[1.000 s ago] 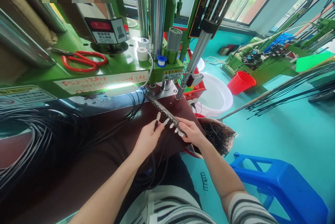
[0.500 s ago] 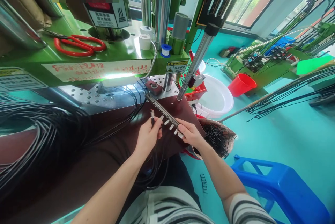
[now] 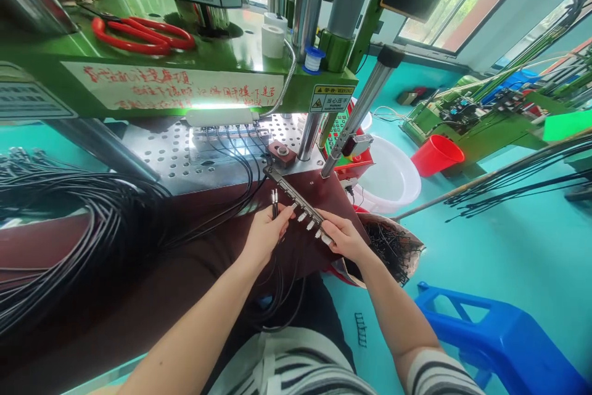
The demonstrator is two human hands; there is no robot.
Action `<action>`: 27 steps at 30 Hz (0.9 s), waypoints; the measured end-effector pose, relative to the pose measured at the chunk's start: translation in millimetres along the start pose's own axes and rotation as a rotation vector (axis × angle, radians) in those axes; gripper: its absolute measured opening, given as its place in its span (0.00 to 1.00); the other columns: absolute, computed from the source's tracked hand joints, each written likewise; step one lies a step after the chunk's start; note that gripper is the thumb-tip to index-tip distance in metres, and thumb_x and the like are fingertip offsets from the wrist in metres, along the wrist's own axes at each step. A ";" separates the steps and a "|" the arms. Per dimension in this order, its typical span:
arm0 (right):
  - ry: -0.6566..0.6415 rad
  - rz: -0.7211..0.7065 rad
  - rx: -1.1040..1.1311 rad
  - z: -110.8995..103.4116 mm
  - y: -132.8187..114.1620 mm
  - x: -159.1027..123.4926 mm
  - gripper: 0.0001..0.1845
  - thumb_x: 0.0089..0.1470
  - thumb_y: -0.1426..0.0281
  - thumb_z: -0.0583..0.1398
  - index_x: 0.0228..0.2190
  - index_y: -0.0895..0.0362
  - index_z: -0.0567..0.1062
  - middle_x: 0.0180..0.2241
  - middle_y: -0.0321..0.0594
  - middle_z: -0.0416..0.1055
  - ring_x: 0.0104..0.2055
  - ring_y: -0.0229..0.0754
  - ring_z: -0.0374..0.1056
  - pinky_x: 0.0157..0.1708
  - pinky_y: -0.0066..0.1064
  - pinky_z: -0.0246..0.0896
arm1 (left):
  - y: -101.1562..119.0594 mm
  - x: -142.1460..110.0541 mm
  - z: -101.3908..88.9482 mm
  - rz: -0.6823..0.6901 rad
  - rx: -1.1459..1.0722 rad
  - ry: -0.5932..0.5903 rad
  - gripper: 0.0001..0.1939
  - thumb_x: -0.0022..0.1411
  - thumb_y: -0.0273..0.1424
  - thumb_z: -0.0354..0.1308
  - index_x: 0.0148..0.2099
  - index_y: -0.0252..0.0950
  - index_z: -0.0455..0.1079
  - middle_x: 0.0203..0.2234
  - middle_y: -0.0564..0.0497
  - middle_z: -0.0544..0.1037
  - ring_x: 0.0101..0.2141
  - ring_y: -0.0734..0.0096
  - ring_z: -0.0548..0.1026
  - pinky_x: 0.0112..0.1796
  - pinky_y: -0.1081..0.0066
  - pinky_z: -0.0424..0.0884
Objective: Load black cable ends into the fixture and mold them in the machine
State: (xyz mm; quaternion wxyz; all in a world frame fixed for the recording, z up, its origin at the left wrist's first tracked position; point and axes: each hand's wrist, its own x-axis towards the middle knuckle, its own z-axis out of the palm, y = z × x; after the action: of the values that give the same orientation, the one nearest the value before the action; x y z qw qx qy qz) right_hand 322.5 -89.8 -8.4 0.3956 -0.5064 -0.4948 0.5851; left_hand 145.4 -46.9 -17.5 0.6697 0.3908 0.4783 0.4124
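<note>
My left hand [image 3: 269, 227] is closed on a black cable [image 3: 275, 205] whose bare metal connector end points up past the thumb. Its thumb and fingertip also reach the nearest connector on a long metal bar [image 3: 296, 195]. That bar slants from the press down to my right hand [image 3: 341, 236], which grips its near end. Several silvery connectors [image 3: 311, 224] stick out along the bar's near side. Black cables hang below my left hand. The far end of the bar rests by a brown block [image 3: 282, 153] at the table edge.
A green press with red-handled scissors [image 3: 143, 34] stands ahead, cables running under its light. Coiled black cables [image 3: 87, 222] lie at left. To the right are a box of black scraps [image 3: 393, 250], a white tub [image 3: 393, 173], a red bucket [image 3: 437, 154] and a blue stool [image 3: 504, 333].
The view has tilted down slightly, so the press sits higher in the picture. Both hands stay on the same cable and bar, and the cable end in my left hand now points more upright.
</note>
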 end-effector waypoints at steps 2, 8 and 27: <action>-0.012 0.003 0.000 -0.5 -0.7 0.3 0.25 0.54 0.60 0.54 0.51 0.60 0.66 0.16 0.29 0.54 0.14 0.26 0.44 0.11 0.20 0.37 | 0.3 -0.6 -0.8 0.008 -0.005 0.005 0.15 0.50 0.41 0.58 0.26 0.33 0.64 0.09 0.62 0.56 0.12 0.86 0.51 0.15 0.80 0.48; 0.000 0.000 -0.009 0.4 -2.5 -0.7 0.27 0.54 0.59 0.54 0.51 0.61 0.66 0.16 0.29 0.53 0.14 0.26 0.44 0.11 0.20 0.36 | 0.8 -1.1 -0.8 -0.005 -0.028 -0.010 0.16 0.49 0.41 0.59 0.25 0.33 0.64 0.09 0.62 0.54 0.12 0.87 0.50 0.15 0.80 0.46; -0.025 -0.005 -0.103 -0.9 1.2 -0.4 0.27 0.55 0.59 0.53 0.53 0.59 0.64 0.19 0.31 0.56 0.16 0.27 0.47 0.13 0.21 0.42 | 3.4 -5.7 2.0 -0.004 -0.039 0.039 0.16 0.48 0.41 0.59 0.25 0.32 0.62 0.09 0.63 0.53 0.12 0.87 0.49 0.15 0.81 0.44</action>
State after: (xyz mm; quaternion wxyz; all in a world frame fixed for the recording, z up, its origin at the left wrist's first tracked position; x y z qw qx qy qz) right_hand 323.5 -90.3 -9.5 0.3643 -0.5175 -0.5305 0.5639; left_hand 145.5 -51.3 -12.1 0.6687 0.3685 0.4837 0.4279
